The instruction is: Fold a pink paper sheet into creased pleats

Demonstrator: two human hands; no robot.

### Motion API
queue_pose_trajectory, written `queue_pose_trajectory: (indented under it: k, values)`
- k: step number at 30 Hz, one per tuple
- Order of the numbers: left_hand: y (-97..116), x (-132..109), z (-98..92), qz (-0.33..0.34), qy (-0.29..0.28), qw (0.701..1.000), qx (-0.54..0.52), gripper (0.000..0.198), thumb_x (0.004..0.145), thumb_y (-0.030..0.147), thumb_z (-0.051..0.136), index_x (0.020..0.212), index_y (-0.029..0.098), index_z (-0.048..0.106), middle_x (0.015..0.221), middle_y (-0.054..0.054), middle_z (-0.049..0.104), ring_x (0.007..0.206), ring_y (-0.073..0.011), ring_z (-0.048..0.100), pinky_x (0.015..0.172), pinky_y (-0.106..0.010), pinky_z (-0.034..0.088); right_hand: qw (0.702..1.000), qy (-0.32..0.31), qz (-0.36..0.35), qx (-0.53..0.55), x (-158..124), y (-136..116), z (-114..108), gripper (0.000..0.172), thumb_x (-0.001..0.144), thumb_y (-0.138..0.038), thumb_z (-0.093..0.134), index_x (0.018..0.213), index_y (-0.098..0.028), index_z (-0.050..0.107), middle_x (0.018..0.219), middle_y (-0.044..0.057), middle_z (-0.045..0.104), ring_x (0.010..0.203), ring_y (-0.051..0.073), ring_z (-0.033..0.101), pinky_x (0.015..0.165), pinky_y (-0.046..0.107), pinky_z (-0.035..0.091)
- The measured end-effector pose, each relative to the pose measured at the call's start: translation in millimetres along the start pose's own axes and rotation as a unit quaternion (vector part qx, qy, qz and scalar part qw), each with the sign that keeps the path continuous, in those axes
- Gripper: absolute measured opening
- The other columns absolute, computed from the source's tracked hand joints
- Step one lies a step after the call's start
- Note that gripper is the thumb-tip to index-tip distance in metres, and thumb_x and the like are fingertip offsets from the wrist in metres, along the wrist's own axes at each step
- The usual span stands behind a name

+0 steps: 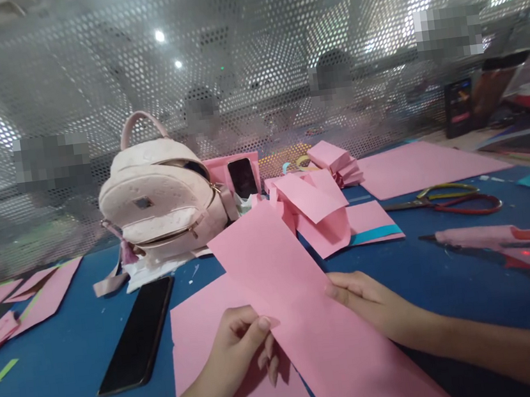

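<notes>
A long pink paper strip [302, 310] lies slanted across the blue table [62, 352], its far end lifted. My left hand [242, 346] pinches the strip's left edge, thumb on top and fingers curled. My right hand [369, 301] grips the strip's right edge with its fingers closed on it. Under the strip lies another pink sheet [204, 335]. A black phone [137, 336] rests left of my left hand.
A pale pink backpack [163, 195] stands behind, with a second phone [243, 177] beside it. Folded pink papers [319, 208] pile at centre; scissors [458, 200] and a pink glue gun [502, 240] lie right. Pink scraps [26, 298] sit left. A perforated screen [248, 65] backs the table.
</notes>
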State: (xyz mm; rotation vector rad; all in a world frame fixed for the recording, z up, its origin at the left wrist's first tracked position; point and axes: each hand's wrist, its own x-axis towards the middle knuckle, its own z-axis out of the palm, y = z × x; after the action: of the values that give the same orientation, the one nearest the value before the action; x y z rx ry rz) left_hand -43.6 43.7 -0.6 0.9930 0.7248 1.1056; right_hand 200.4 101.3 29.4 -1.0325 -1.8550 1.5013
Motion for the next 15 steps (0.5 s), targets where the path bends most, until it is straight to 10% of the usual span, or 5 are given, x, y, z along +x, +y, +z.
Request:
queue_pose_trajectory:
  k: [15]
  values:
    - [12.9, 1.7, 15.4, -0.026, 0.020, 0.999, 0.000, 0.056, 0.092, 0.049, 0.065, 0.048, 0.017, 0.050, 0.038, 0.004, 0.042, 0.036, -0.0113, 0.051, 0.048, -0.028, 0.050, 0.999, -0.007, 0.020, 0.047, 0.2, -5.0, 0.6, 0.057, 0.086, -0.074, 0.051, 0.077, -0.018, 0.054, 0.073, 0.000, 0.048, 0.065, 0.014, 0.041, 0.058, 0.027, 0.035]
